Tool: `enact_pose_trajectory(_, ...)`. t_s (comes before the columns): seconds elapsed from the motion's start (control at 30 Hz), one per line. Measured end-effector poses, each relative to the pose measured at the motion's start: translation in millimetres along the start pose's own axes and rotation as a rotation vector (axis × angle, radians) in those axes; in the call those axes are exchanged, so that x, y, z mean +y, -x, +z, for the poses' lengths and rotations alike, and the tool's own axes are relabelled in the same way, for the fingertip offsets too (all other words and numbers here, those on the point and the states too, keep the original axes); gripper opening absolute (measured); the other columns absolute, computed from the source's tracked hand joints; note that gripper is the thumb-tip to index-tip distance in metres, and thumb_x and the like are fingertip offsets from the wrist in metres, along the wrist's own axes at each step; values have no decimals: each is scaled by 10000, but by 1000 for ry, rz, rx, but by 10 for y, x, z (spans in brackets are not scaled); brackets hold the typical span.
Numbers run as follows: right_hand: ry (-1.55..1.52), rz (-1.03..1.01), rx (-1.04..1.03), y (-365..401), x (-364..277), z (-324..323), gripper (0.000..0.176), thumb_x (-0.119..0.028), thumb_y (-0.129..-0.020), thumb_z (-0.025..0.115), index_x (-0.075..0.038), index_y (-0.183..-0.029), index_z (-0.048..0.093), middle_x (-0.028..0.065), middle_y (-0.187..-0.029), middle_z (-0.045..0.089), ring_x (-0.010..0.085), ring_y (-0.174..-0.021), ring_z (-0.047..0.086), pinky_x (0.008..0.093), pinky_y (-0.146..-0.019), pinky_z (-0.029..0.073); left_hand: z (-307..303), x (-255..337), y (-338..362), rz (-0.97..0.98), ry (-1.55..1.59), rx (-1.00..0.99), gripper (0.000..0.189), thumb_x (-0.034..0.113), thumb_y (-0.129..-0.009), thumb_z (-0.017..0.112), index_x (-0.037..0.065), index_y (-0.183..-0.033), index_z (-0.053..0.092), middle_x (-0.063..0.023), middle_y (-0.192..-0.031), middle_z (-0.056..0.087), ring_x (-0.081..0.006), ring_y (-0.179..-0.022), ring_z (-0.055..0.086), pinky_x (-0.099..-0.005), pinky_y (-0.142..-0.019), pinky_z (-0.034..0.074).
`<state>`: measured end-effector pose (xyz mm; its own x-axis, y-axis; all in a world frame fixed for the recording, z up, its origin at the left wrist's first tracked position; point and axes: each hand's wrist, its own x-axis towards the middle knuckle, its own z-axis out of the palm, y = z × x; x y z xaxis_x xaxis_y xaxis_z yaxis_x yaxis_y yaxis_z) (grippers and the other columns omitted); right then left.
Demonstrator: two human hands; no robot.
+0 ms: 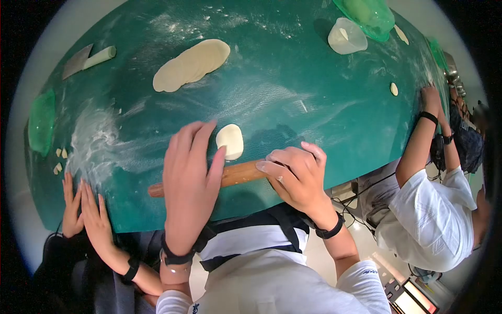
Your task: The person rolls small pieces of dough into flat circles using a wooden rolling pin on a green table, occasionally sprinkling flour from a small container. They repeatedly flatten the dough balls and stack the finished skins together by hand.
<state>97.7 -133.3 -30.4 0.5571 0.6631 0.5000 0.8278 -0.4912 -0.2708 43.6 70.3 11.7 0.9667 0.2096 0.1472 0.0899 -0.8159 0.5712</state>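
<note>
A small flattened dough round (230, 141) lies on the green tabletop just beyond the wooden rolling pin (238, 175). My left hand (191, 172) reaches over the pin with fingers stretched out, and its thumb tip is at the round's near edge. Whether it presses on the pin is hidden under the palm. My right hand (299, 175), dusted with flour, has its fingers bent around the right end of the pin. Farther back lies an overlapping row of thin dough wrappers (192, 65).
A cleaver (78, 63) lies at far left, near a green basket (42, 123) and small dough pieces (61, 153). Another person's hands (94, 209) rest at the left edge. A translucent cup (347, 36) and green bowl (371, 18) stand back right; another person (429, 214) works right.
</note>
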Motion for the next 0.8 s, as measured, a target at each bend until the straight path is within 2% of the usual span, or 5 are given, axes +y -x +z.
enact_pose_trajectory(0.17, 2, -7, 28, -4, -9, 24, 304, -156, -780, 671, -230, -1075, 673, -62, -1046, 609, 124, -987, 573, 384, -1029, 370, 121, 21, -169, 74, 113, -43, 236, 19, -813, 676, -4, -1008, 545, -151, -996, 539, -356, -942, 532, -438, -811, 451)
enact_pose_trajectory(0.27, 8, -8, 27, -6, -6, 18, 306, -160, -782, 672, -232, -1079, 672, -63, -1050, 607, 122, -995, 570, 382, -1025, 373, 151, -7, -204, 7, 242, -77, 241, 0, -812, 665, 0, -1010, 527, -150, -948, 535, -357, -916, 531, -440, -805, 447)
enact_pose_trajectory(0.37, 0, -5, 24, -7, 4, 13, 309, -161, -782, 670, -232, -1083, 672, -64, -1055, 606, 122, -1003, 567, 384, -1028, 374, 199, -60, -237, -53, 261, -68, 258, -12, -831, 664, -8, -1054, 533, -145, -949, 573, -265, -829, 599, -346, -791, 495)
enact_pose_trajectory(0.6, -18, 6, 11, 0, 17, -14, 319, -164, -784, 669, -236, -1095, 674, -66, -1075, 599, 123, -1023, 559, 387, -1037, 372, -111, 110, -166, -238, 562, 117, 197, -28, -905, 651, 31, -1072, 566, -29, -1018, 610, -100, -920, 636, -229, -808, 506)
enact_pose_trajectory(0.8, -27, 10, 9, 12, -7, 19, 320, -162, -789, 669, -239, -1099, 678, -66, -1082, 598, 123, -1033, 556, 389, -1047, 366, -182, -109, -335, -296, 704, 28, 227, -8, -914, 652, 23, -1124, 570, -55, -1081, 618, -112, -879, 664, -211, -765, 512)
